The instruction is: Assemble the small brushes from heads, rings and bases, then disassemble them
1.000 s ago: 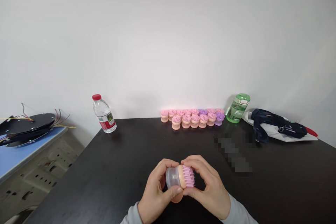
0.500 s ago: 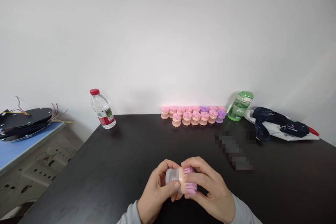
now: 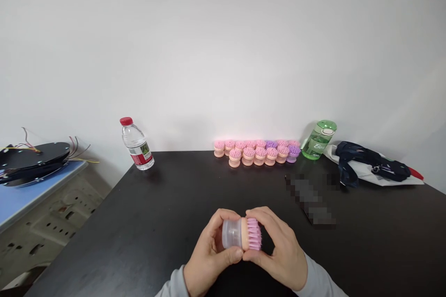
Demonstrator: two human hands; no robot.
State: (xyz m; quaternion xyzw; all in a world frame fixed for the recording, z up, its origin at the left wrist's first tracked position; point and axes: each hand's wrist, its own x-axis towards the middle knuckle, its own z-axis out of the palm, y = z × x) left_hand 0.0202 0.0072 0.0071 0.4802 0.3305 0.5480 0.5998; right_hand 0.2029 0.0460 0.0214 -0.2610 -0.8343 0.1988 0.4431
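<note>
Since the earlier frame, the right hand (image 3: 285, 250) has moved a finger off the face of the bristles (image 3: 254, 234) to the edge of the brush (image 3: 240, 234), which now lies more level.

A pale wall (image 3: 223, 55) fills the upper frame, and a black table (image 3: 149, 222) spreads across the lower part. At the left edge, a blue-topped bench (image 3: 21, 202) carries a dark disc-shaped unit (image 3: 45, 155) with loose wires.

On the table at right, a dark blue bag (image 3: 386, 167) rests on white material, likely pushed aside to leave working room. Similar brushes (image 3: 258, 157) stand bristles-up in close rows right of centre, probably packed tightly to save space; most are pink, two purple. A water bottle (image 3: 140, 148) stands left of them and a green bottle (image 3: 318, 141) just beside their right end, both near the wall, perhaps out of the arms' way.

At bottom centre, the left hand (image 3: 209, 255) grasps the brush's clear base (image 3: 232, 234), thumb below and fingers around the far side, seemingly to steady it. The right hand pinches the other end near the peach collar (image 3: 245, 234), finger above and thumb below, a grip that leaves the bristles uncrushed. The brush is held sideways between them, bristles toward the right of the frame.
</note>
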